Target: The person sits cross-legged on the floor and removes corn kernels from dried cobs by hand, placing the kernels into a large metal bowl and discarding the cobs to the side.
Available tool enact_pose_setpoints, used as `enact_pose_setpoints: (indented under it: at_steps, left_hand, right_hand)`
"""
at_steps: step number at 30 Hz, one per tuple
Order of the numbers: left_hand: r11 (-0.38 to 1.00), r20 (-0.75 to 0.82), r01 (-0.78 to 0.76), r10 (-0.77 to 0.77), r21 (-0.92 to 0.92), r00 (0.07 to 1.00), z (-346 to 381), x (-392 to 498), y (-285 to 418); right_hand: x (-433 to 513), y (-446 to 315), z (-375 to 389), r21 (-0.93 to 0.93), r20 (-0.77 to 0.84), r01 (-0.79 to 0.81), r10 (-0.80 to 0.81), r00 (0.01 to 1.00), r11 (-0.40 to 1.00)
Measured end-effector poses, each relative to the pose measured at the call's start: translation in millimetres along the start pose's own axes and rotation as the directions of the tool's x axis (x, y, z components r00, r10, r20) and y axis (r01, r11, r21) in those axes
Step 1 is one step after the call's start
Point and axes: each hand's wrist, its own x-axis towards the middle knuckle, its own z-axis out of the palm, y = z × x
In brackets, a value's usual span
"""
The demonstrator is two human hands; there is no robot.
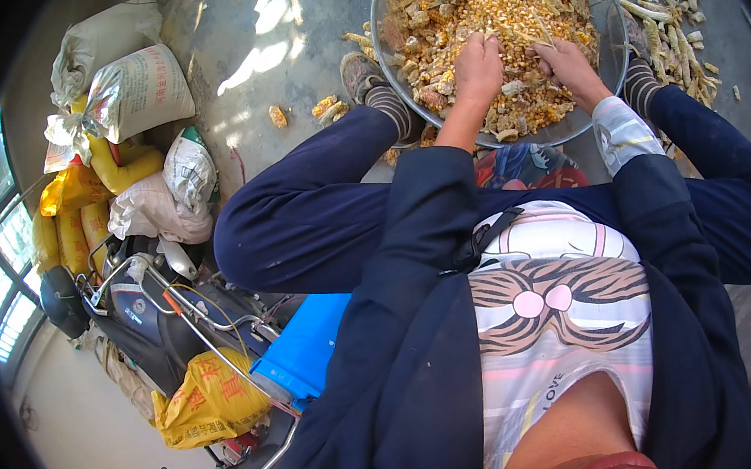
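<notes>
A large round metal-rimmed basin [385, 66] stands on the floor between my feet, heaped with loose yellow corn kernels [509, 14] and broken pieces of corncob [434, 95]. Over the heap my left hand [480, 68] is curled, its fingertips turned down; what lies inside it is hidden. To the right of it, my right hand [565, 67] pinches the end of a pale, dry strip of husk or cob [532, 32] between thumb and fingers. That piece stretches towards the left hand; whether both hands hold it is unclear.
Stripped cobs [677, 40] are piled right of the basin. A few cob pieces [331, 109] lie on the floor at left. Tied white sacks [142, 91], yellow sacks [213, 403], a motorcycle [155, 321] and a blue plastic container [308, 344] stand along the left side.
</notes>
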Motion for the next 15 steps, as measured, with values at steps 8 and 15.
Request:
enact_pose_setpoints:
  at_steps: [8,15]
  left_hand:
    - [0.883,0.113,-0.145,0.105,0.446,0.988,5,-33,54]
    - [0.94,0.156,-0.337,0.341,-0.053,0.927,8,-53,69]
  right_hand:
    - [-36,-45,25,0.197,0.083,0.068,-0.086,0.993,0.978]
    - [-40,-46,18,0.401,-0.136,0.108,-0.058,0.989,0.91]
